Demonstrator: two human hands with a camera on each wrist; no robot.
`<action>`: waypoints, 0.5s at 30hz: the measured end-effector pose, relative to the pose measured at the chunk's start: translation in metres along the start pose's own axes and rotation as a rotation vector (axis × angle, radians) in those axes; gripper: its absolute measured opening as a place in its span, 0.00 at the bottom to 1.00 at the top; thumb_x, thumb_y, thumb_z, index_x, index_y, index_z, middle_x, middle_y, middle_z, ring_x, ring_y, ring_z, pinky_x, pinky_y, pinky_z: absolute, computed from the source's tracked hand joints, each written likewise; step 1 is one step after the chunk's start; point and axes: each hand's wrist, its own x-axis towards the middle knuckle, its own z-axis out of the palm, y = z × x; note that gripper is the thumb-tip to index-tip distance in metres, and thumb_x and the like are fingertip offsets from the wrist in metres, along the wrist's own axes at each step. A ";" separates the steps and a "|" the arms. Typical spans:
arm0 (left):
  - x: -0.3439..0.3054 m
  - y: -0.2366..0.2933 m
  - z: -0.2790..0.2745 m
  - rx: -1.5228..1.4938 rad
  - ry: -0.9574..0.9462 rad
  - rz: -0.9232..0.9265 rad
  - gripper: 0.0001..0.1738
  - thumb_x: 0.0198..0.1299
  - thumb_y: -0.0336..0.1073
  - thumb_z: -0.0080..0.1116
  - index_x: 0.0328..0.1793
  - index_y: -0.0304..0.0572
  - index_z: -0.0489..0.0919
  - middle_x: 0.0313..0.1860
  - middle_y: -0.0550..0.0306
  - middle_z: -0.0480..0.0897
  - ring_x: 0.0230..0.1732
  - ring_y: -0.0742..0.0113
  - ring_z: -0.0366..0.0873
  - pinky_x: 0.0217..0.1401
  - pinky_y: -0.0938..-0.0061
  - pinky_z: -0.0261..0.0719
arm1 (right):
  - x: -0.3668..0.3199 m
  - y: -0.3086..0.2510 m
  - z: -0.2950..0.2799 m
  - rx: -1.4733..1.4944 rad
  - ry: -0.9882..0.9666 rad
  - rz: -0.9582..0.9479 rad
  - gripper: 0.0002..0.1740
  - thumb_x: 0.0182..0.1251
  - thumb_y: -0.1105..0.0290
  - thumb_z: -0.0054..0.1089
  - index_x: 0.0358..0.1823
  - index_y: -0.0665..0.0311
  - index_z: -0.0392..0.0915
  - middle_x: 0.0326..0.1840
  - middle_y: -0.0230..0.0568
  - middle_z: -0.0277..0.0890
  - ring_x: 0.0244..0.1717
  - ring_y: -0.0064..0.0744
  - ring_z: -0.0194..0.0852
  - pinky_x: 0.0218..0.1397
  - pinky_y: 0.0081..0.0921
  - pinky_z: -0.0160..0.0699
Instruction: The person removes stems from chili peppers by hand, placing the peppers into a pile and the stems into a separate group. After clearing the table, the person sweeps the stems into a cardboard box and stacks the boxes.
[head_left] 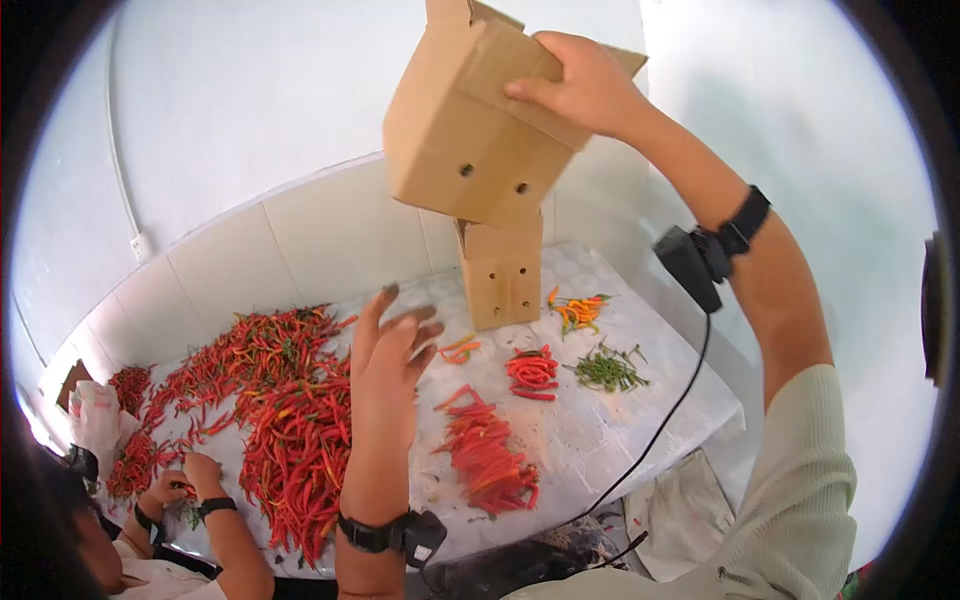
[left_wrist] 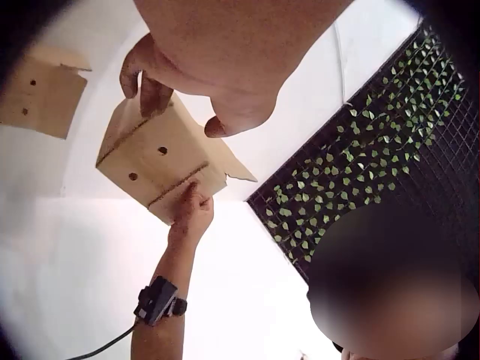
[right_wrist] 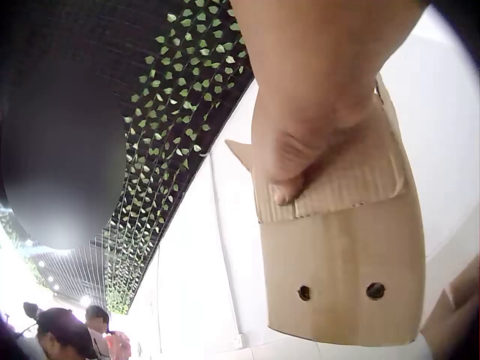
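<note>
My right hand (head_left: pixel 590 90) grips a flapped edge of a cardboard box (head_left: pixel 470 125), held up in the air and tilted, with its thumb on the outside of the flap. In the right wrist view the box (right_wrist: pixel 341 270) shows two round holes low on one side. My left hand (head_left: pixel 385 355) is raised lower and to the left, fingers apart and loosely bent, holding nothing. Below the raised box, a second, upright cardboard box (head_left: pixel 503 280) stands on the table. The left wrist view overlaps my left hand (left_wrist: pixel 202 82) with the raised box (left_wrist: pixel 150 161).
Large heaps of red chilies (head_left: pixel 295 450) cover the table's left part. Nearer lie a pile of long red chilies (head_left: pixel 485 455), a small red bunch (head_left: pixel 532 372), orange chilies (head_left: pixel 578 312) and green chilies (head_left: pixel 612 368). Another person's hands (head_left: pixel 200 475) work at left. A black cable (head_left: pixel 660 425) crosses the table.
</note>
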 end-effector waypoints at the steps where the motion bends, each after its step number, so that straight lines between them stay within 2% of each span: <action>1: 0.001 -0.003 -0.010 0.006 0.017 -0.014 0.34 0.66 0.39 0.55 0.77 0.42 0.60 0.59 0.48 0.79 0.57 0.61 0.78 0.60 0.68 0.71 | 0.015 0.006 0.009 0.118 0.037 0.077 0.25 0.60 0.51 0.70 0.45 0.66 0.80 0.39 0.44 0.83 0.40 0.40 0.82 0.46 0.35 0.77; 3: 0.001 -0.008 -0.030 0.024 0.058 -0.042 0.33 0.66 0.38 0.55 0.76 0.42 0.61 0.57 0.49 0.79 0.53 0.62 0.79 0.58 0.68 0.72 | 0.039 0.015 0.027 0.364 0.109 0.230 0.26 0.57 0.48 0.71 0.42 0.65 0.81 0.40 0.44 0.84 0.39 0.39 0.84 0.46 0.36 0.79; 4: 0.001 -0.008 -0.038 0.020 0.090 -0.038 0.32 0.66 0.37 0.54 0.75 0.42 0.62 0.56 0.50 0.79 0.52 0.63 0.79 0.58 0.68 0.73 | 0.047 0.012 0.031 0.492 0.131 0.317 0.27 0.58 0.50 0.72 0.45 0.68 0.81 0.40 0.44 0.85 0.38 0.35 0.85 0.44 0.33 0.80; 7: 0.000 -0.012 -0.056 0.008 0.191 -0.030 0.29 0.65 0.35 0.52 0.73 0.43 0.64 0.52 0.51 0.81 0.49 0.63 0.80 0.55 0.67 0.76 | 0.066 0.030 0.060 0.784 0.188 0.407 0.28 0.60 0.53 0.72 0.48 0.72 0.80 0.41 0.46 0.84 0.40 0.36 0.85 0.44 0.32 0.81; 9: 0.001 -0.017 -0.065 0.008 0.257 -0.017 0.27 0.65 0.35 0.50 0.71 0.42 0.66 0.48 0.50 0.82 0.46 0.62 0.81 0.50 0.66 0.79 | 0.067 0.034 0.074 0.904 0.176 0.495 0.27 0.61 0.55 0.71 0.49 0.73 0.79 0.42 0.48 0.83 0.41 0.37 0.85 0.44 0.33 0.82; 12: -0.001 -0.017 -0.070 -0.030 0.235 -0.040 0.26 0.65 0.32 0.53 0.70 0.44 0.67 0.50 0.54 0.81 0.48 0.67 0.79 0.55 0.69 0.75 | 0.066 0.038 0.089 1.027 0.138 0.624 0.26 0.63 0.58 0.71 0.50 0.75 0.78 0.45 0.49 0.82 0.43 0.40 0.85 0.46 0.37 0.84; 15: 0.002 -0.023 -0.072 -0.067 0.246 -0.046 0.25 0.65 0.32 0.53 0.69 0.44 0.68 0.50 0.54 0.81 0.47 0.68 0.78 0.53 0.70 0.76 | 0.067 0.043 0.098 1.131 0.170 0.740 0.25 0.63 0.61 0.71 0.51 0.76 0.77 0.49 0.50 0.81 0.46 0.42 0.84 0.47 0.41 0.85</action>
